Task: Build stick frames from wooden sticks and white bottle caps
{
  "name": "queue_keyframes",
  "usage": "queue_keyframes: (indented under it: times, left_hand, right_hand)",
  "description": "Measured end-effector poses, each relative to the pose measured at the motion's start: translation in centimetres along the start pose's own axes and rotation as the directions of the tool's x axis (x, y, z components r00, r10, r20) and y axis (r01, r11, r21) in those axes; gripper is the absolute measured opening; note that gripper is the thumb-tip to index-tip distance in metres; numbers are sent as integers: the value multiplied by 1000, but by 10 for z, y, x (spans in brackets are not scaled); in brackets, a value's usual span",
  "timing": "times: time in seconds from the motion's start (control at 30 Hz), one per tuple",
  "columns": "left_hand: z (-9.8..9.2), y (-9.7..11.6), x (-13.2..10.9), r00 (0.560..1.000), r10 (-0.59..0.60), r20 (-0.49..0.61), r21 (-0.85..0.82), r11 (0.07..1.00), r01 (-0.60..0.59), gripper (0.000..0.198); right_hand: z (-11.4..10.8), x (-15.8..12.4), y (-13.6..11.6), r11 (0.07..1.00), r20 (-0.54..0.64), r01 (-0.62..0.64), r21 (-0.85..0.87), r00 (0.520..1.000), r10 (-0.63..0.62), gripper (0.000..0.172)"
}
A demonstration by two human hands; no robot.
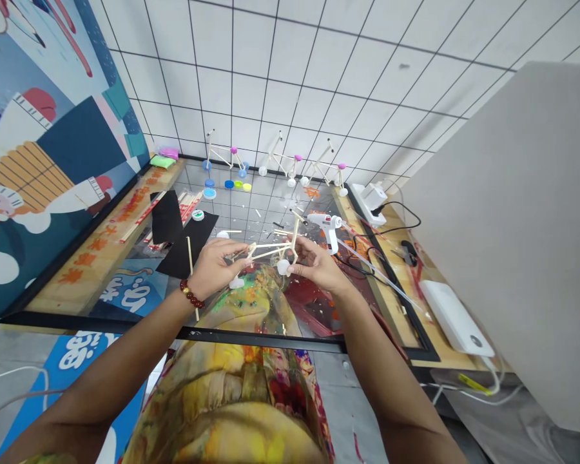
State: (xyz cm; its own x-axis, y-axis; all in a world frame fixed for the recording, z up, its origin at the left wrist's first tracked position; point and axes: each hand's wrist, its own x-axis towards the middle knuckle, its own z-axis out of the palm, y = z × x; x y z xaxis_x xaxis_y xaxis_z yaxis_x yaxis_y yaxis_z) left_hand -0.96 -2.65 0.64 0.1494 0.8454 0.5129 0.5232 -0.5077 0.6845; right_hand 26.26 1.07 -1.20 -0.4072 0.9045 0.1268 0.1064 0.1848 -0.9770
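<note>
Between my two hands is a small bicycle-like model [270, 247] of pale wooden sticks, with white round caps at its lower ends. My left hand [217, 265], wearing a red bead bracelet [192, 294], pinches the model's left end. The fingers of my right hand [315, 263] are closed around the right end, near the upright stick and a white cap [283, 267]. A white glue gun [325, 228] lies just beyond my right hand, on the glass tabletop [265, 206]. Part of the model's joints is hidden behind my fingers.
Three similar stick models [225, 158] with pink tops stand along the back wall. Coloured caps [209, 193], black sheets [186, 248] and bundled sticks [188, 209] lie left of centre. A power strip [367, 205], black cable and white power bank [457, 319] are at right.
</note>
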Motion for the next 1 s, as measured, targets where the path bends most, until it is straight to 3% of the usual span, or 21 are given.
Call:
queue_keyframes:
  times: [0.13,0.3,0.63,0.83,1.0]
  left_hand:
    - [0,1,0,1000,-3,7,8,1000,3,18]
    - [0,1,0,1000,-16,0,-4,1000,16,19]
    - [-1,3,0,1000,-19,4,-13,1000,19,17]
    - [0,4,-1,999,-52,5,-18,998,52,17]
    - [1,9,-5,996,-76,40,-19,997,77,23]
  right_hand:
    - [-2,-2,-4,998,35,-13,-62,999,16,93]
    - [-8,-6,-5,996,168,-12,-90,985,27,106]
    - [-9,-10,-4,990,215,-51,-134,973,80,117]
    - [0,-9,2,994,127,-58,-97,989,70,86]
    - [8,1,13,1000,48,-27,-11,998,28,72]
